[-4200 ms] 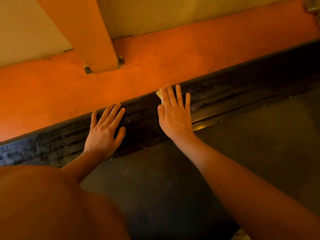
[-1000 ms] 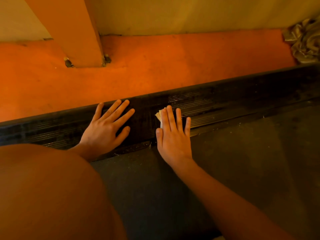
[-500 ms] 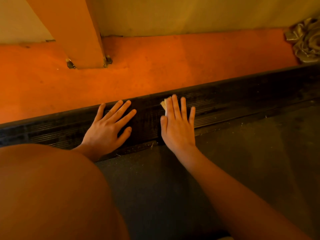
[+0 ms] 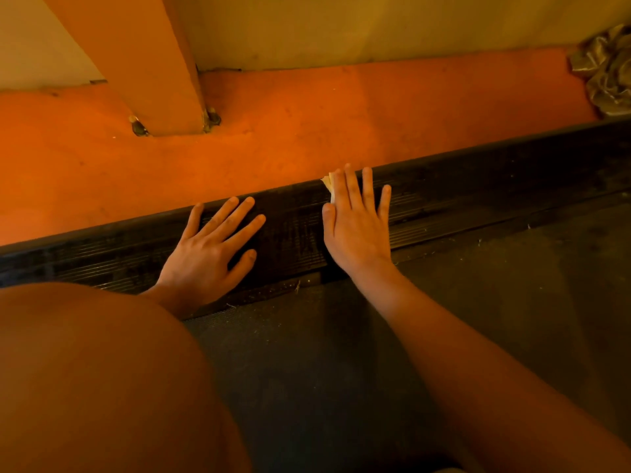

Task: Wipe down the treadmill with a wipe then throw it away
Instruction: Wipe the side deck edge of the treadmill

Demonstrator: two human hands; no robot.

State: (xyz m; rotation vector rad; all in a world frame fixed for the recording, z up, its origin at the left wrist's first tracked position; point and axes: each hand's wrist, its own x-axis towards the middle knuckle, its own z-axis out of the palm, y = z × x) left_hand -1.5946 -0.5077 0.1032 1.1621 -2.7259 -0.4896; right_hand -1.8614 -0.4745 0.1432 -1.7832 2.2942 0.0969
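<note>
The treadmill's black ribbed side rail [image 4: 495,186] runs diagonally across the view, with the dark belt [image 4: 341,353] below it. My right hand [image 4: 356,223] lies flat on the rail, fingers straight, pressing a pale wipe [image 4: 327,184] of which only a corner shows beside the index finger. My left hand [image 4: 208,254] rests flat on the rail to the left, fingers spread, holding nothing.
Beyond the rail lies an orange floor [image 4: 307,124] with an orange post [image 4: 143,63] bolted to it. A pale wall stands behind. A crumpled grey cloth or bag [image 4: 607,70] lies at the far right. My knee [image 4: 85,377] fills the lower left.
My right hand has slid with the wipe up across the rail toward its far edge. My left hand has stayed put.
</note>
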